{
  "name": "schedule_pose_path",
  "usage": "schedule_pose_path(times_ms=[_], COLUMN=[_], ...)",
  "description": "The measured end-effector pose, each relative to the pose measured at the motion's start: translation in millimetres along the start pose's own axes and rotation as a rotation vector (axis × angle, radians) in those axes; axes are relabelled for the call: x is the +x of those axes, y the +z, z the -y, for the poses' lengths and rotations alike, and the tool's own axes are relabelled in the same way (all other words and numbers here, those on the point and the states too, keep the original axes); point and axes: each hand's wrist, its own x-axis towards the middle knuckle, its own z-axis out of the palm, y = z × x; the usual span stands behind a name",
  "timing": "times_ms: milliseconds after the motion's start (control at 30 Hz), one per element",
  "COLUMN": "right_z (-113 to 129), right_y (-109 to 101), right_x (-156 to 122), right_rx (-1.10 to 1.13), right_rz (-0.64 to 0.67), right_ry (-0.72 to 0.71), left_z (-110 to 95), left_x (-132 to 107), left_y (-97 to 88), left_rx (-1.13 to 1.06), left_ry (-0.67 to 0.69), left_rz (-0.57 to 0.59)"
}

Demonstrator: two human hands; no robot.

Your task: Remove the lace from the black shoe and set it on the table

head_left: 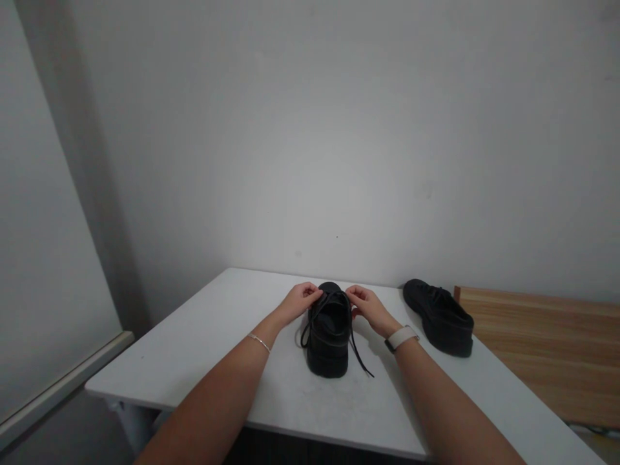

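Note:
A black lace-up shoe (328,352) stands upright on the white table, its heel toward me and its toe toward the wall. My left hand (301,301) pinches at the lacing on the shoe's left side. On the opposite side, my right hand (369,305) is closed with its fingertips at the lacing too. One black shoelace (359,355) end trails down the right side onto the table, and a loop of lace hangs at the left. What exactly lies between the fingertips is small, but it appears to be lace.
A second black shoe (443,320) rests near the right edge of the white table (203,342). Beyond that edge is a wooden panel (542,349). The grey wall (310,161) rises behind the table, and a pale board (43,245) stands at the left.

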Motion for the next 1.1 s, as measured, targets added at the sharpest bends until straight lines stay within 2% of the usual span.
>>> schedule_pose_path(times_ms=[133, 433, 800, 1100], right_z=[0, -2, -1, -12], right_y=[-2, -5, -3, -2], right_x=[-1, -1, 0, 11], right_rx=[0.006, 0.021, -0.041, -0.119], right_rz=[0.01, 0.066, 0.034, -0.146], right_ry=[-0.003, -0.02, -0.049, -0.176], left_z=[3, 7, 1, -5], left_x=[0, 2, -2, 0], left_y=[-2.1, 5.2, 7.7, 8.1], left_rx=[-0.006, -0.004, -0.008, -0.152], left_ry=[0.007, 0.063, 0.064, 0.022], left_rz=[0.014, -0.111, -0.122, -0.158])
